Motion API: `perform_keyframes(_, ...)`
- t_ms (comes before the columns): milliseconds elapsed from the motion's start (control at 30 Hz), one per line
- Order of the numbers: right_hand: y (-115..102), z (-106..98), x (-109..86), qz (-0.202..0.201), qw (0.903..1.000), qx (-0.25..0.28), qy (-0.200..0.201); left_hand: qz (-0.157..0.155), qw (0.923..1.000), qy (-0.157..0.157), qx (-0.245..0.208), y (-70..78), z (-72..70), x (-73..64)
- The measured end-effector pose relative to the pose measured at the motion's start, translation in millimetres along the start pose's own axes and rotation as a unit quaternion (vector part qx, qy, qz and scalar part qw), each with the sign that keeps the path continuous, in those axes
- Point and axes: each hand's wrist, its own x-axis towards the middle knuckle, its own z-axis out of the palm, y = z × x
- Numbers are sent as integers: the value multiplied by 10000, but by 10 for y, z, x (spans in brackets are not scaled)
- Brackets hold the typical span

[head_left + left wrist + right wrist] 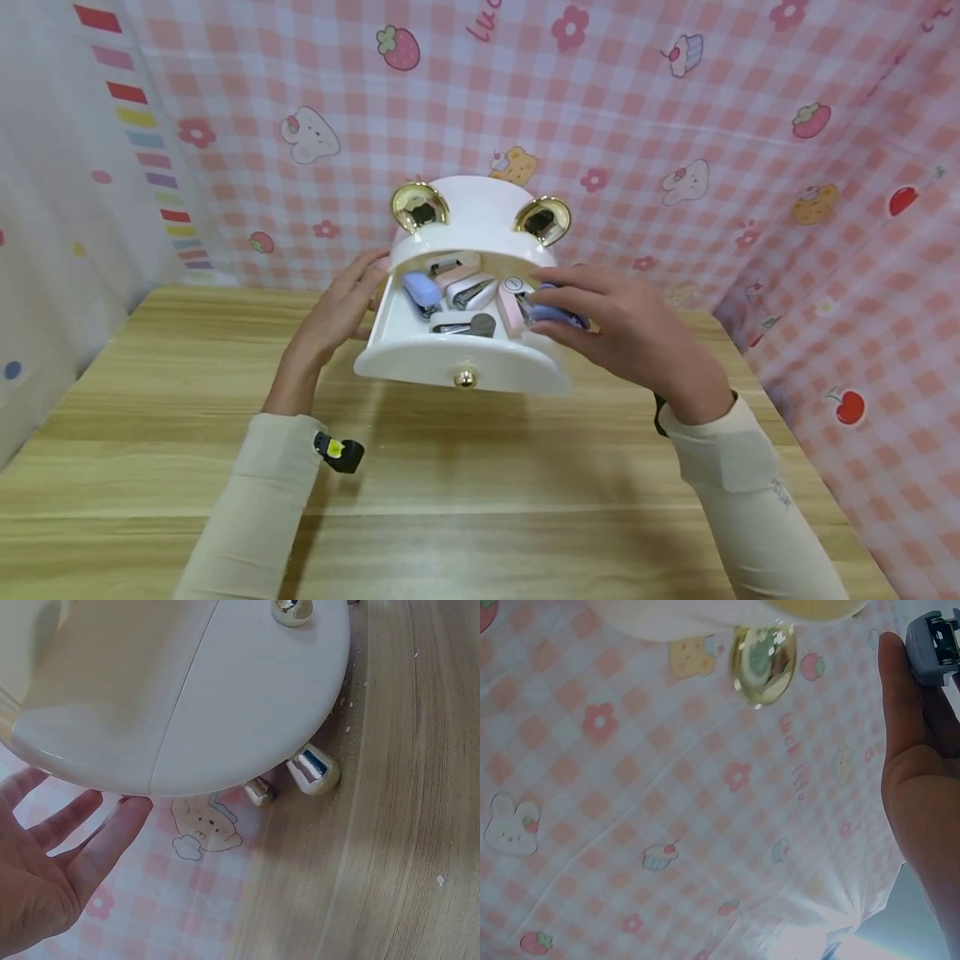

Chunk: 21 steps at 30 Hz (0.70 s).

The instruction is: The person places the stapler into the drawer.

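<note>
A white box [480, 208] with gold ears has its curved drawer [412, 360] pulled out. My right hand [633, 329] pinches a periwinkle-blue mini stapler [557, 313] over the drawer's right side, and the stapler [931, 651] also shows at the right wrist view's edge. Inside the drawer lie a blue stapler [422, 289], a white stapler [472, 292], a pink stapler [511, 312] and a white-and-grey stapler [463, 324]; another pale pink one [454, 270] sits behind them. With fingers extended, my left hand [333, 310] touches the box's left side; in the left wrist view its fingertips [136, 806] meet the white rim.
A round gold knob [465, 378] sits on the drawer front. Gold feet [315, 771] carry the box on the wood-grain table [465, 500]. Pink checked cloth [660, 108] hangs close behind and along the right, with a pale curtain [45, 208] at the left.
</note>
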Motion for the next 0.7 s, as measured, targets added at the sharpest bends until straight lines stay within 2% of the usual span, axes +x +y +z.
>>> perform_keyframes(200, 15, 140, 134, -115, 9987, 391, -300, -14, 10000, -7, 0, 28, 2, -14)
perform_keyframes(333, 39, 207, 150, -83, 9964, 644, -540, -50, 10000, -28, -3, 24, 11, -15)
perform_keyframes(700, 97, 257, 177, 577, 9839, 894, -1438, 22, 10000, 4, 56, 4, -6, 0)
